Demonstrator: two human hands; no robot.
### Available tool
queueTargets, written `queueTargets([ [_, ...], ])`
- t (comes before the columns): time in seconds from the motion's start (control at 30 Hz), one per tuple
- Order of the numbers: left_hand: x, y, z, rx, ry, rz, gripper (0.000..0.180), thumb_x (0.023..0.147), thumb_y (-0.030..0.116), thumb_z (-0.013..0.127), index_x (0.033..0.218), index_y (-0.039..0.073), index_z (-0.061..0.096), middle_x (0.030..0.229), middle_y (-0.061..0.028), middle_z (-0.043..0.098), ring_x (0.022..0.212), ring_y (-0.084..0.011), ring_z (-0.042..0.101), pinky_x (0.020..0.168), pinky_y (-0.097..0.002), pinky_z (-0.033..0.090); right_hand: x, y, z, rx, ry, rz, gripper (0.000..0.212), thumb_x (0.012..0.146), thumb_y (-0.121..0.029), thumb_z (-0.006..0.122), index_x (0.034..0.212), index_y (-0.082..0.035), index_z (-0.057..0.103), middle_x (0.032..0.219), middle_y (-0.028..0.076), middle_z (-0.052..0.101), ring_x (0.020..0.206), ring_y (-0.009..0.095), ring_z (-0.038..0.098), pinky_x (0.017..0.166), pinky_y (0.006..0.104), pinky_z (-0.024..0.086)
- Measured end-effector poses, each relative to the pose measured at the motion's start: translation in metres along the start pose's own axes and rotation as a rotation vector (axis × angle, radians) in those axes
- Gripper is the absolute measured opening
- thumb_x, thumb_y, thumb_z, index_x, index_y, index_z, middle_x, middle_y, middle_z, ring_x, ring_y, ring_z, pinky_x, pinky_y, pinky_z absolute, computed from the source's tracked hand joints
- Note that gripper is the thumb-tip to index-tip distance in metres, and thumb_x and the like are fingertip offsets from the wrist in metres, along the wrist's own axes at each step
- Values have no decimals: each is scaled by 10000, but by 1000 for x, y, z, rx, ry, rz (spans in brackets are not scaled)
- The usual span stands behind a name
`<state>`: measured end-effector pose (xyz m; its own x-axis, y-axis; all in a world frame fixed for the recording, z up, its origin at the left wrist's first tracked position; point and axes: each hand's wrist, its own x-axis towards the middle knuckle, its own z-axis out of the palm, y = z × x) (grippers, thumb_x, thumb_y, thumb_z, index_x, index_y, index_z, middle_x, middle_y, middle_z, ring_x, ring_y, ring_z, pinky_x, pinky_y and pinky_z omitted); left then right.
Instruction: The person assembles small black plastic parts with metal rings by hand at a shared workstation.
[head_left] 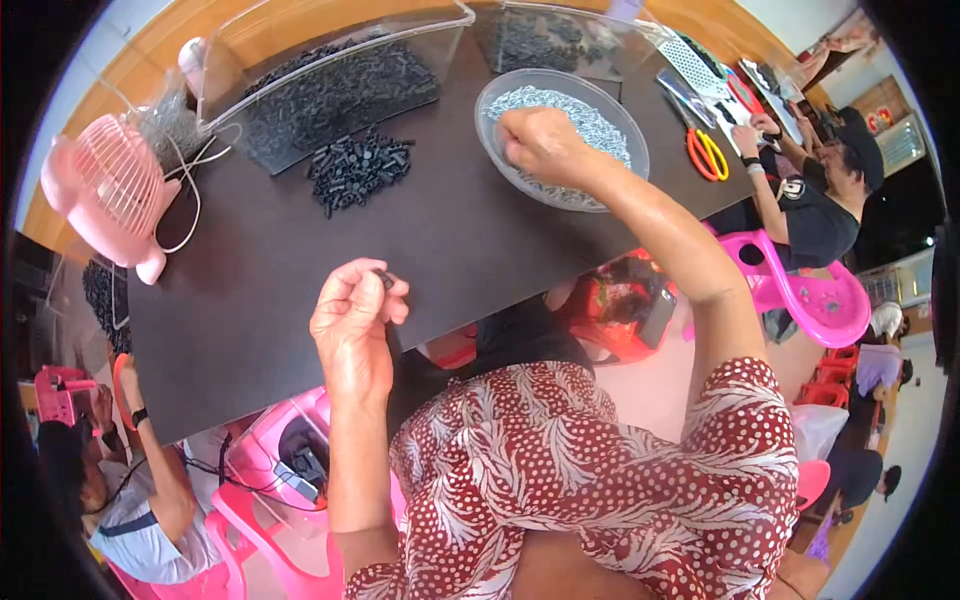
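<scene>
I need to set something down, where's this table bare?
Free: the table between the black pile and the bowl, and left of the left hand, nearer than the pink fan. Crowded: the far side, with clear bins, and around the orange-and-yellow handles.

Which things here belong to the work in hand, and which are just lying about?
In hand or in use:
- small dark piece, in the left hand
- bowl of silvery parts, under the right hand
- loose black pieces, probably

Apparently just lying about:
- pink fan
- orange-and-yellow-handled tool
- red bag
</scene>
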<state>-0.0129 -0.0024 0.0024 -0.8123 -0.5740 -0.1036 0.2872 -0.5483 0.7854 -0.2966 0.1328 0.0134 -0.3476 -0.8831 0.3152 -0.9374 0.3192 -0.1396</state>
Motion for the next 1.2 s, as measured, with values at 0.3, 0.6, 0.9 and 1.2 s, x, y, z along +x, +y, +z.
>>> queueTargets([
  [0.3, 1, 1, 0, -167, -8, -83, 126, 819, 55, 615, 911, -30, 601, 752, -119, 618, 562, -147, 541, 557, -278, 450, -14, -82, -38, 435, 178, -27, 73, 752, -44, 611, 823, -46, 622, 751, 93, 600, 675, 218, 594, 610, 305, 471],
  [0.6, -4, 0, -1, -257, 9, -135, 124, 803, 7, 590, 919, -34, 585, 829, -189, 637, 620, -196, 603, 575, -296, 486, -16, -153, -25, 720, 178, -146, 174, 720, 23, 661, 879, -32, 620, 754, 54, 584, 631, 114, 567, 543, 228, 436],
  [0.9, -8, -6, -9, -269, 14, -116, 137, 802, -2, 597, 936, -30, 583, 824, -157, 628, 699, -219, 631, 595, -298, 490, -13, -166, -19, 609, 222, -239, 181, 681, -2, 628, 828, -54, 536, 689, 81, 565, 658, 277, 567, 561, 372, 449],
  [1.2, -9, -10, -7, -301, 57, -103, 121, 810, -9, 585, 929, -30, 587, 822, -150, 630, 692, -222, 631, 597, -303, 495, -14, -171, -12, 455, 339, -421, 249, 611, -52, 640, 838, -45, 538, 707, 74, 546, 648, 268, 522, 578, 367, 427],
])
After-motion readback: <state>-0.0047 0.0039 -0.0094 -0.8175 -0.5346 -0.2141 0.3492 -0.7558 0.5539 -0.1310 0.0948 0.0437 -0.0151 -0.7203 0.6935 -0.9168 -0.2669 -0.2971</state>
